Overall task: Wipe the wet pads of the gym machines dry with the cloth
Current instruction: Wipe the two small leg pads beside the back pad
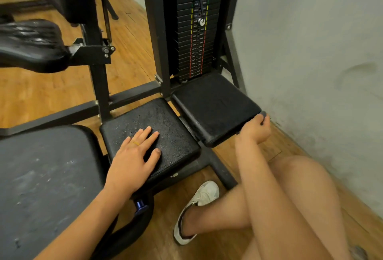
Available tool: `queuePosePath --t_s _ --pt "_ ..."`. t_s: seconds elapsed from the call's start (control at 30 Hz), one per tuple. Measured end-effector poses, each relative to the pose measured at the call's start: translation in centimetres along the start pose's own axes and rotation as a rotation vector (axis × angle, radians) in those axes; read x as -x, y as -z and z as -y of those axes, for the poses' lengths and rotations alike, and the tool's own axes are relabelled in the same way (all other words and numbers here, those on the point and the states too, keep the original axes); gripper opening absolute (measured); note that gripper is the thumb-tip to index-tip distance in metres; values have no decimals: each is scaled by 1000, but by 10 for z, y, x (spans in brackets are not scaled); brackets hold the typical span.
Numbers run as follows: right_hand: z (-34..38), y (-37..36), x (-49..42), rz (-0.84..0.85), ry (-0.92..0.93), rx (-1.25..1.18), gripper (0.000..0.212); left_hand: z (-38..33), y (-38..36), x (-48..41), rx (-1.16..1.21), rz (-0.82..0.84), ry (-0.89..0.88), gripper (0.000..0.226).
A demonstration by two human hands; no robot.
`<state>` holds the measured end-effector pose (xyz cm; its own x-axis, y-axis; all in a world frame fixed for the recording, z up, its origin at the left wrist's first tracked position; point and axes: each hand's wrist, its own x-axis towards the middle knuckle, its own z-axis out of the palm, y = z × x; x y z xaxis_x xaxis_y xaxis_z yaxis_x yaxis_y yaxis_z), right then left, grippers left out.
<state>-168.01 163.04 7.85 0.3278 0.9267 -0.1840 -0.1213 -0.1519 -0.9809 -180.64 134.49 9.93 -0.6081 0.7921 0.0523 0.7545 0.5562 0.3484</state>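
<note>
My left hand [134, 156] lies flat, fingers straight, on the middle black pad [176, 131], whose surface is speckled with droplets. My right hand [256, 128] is at the right edge of the right black pad [213, 104], with its fingers curled round a small dark grey bit of cloth [264, 113]. Most of the cloth is hidden in the hand. A larger grey seat pad [41, 177] fills the lower left. At the upper left a shiny black pad [31, 42] looks wet.
The weight stack [194, 25] in its black frame stands right behind the pads. A grey wall [310, 52] runs close along the right. My bare legs and a white shoe [196, 208] are on the wooden floor below the pads.
</note>
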Motion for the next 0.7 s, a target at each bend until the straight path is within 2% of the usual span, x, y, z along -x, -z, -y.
queuePosePath --t_s 0.1,0.23,0.37,0.57,0.7 --pt "1 0 -10 8 -55 -42 39 -2 2 1 13 -2 2 66" --pt "-9 14 64 32 98 -28 40 -2 3 0 10 5 7 63" --pt "-28 33 106 139 103 5 40 -4 5 2 10 19 11 69" --pt "-2 22 45 163 240 136 39 -5 6 3 31 14 15 74" --pt "27 8 1 239 471 330 38 -2 5 3 47 1 13 74"
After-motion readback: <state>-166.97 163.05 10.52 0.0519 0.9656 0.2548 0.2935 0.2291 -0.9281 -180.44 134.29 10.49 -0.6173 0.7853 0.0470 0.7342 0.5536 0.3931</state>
